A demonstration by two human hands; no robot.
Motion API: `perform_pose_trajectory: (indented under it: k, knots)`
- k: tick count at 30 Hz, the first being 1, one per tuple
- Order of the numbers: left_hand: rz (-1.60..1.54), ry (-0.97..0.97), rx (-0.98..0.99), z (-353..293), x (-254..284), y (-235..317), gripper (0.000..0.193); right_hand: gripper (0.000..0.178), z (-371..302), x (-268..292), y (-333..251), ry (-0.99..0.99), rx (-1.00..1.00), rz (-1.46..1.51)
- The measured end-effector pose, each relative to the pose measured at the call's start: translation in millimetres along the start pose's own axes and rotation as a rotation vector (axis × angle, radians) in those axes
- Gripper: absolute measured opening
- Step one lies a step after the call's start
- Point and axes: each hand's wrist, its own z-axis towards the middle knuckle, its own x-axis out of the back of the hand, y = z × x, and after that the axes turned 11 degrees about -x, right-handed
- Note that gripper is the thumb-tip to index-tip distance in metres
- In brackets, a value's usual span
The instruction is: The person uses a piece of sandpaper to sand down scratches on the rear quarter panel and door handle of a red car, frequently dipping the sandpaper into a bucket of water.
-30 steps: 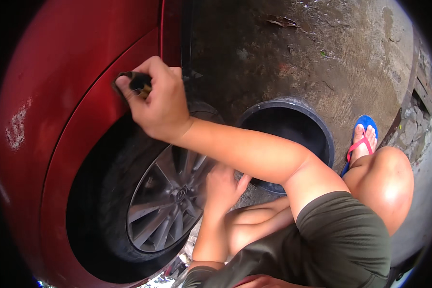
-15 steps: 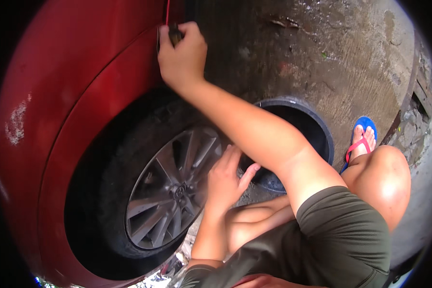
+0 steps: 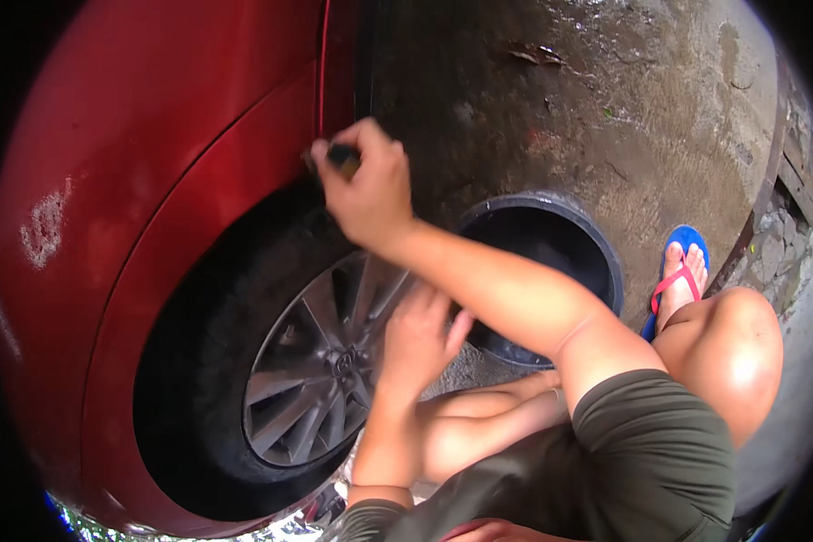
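My right hand (image 3: 370,197), smeared by motion, is closed around a small dark object with a brownish-yellow side (image 3: 343,161); its kind is hard to make out. That hand sits at the edge of the red car body (image 3: 244,149), just above the black tyre (image 3: 203,379). Lower down, my left hand (image 3: 415,341) is held up beside the grey multi-spoke wheel rim (image 3: 303,393), fingers stretched and thumb apart, with nothing seen in it. My right forearm passes just above its fingertips, so part of them is hidden.
A round black bucket (image 3: 611,271) stands on the wet, rough concrete (image 3: 659,117) behind my right forearm. My foot in a blue flip-flop (image 3: 686,237) with red straps is to the right. A whitish scuffed patch (image 3: 45,226) marks the car. Broken stones (image 3: 772,239) lie at the far right.
My right hand has come down along the car toward the tyre, still holding the dark object. My left hand has shifted only slightly beside the wheel.
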Motion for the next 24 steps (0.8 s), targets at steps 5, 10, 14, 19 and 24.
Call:
perform_pose_trajectory:
  k: [5,10,14,19,24]
  knots:
    - [0.770,0.267,-0.215,21.5,83.2,-0.1,0.077,0.032,92.4,50.7,-36.4,0.284,0.022,0.118]
    - [1.690,0.054,-0.015,97.1,174.0,-11.3,0.108,0.032,93.0,61.9,-45.8,0.159,-0.121,0.302]
    - [1.830,-0.124,0.096,108.1,174.1,-11.3,0.111,0.026,71.4,56.3,-70.6,-0.051,-0.292,0.391]
    - [1.853,-0.188,-0.101,69.6,168.3,-32.6,0.101,0.023,89.7,63.9,-74.5,-0.049,-0.172,0.430]
    - [1.127,-0.053,-0.321,24.8,113.1,-7.3,0.054,0.031,110.9,94.2,-73.4,0.036,-0.028,0.187]
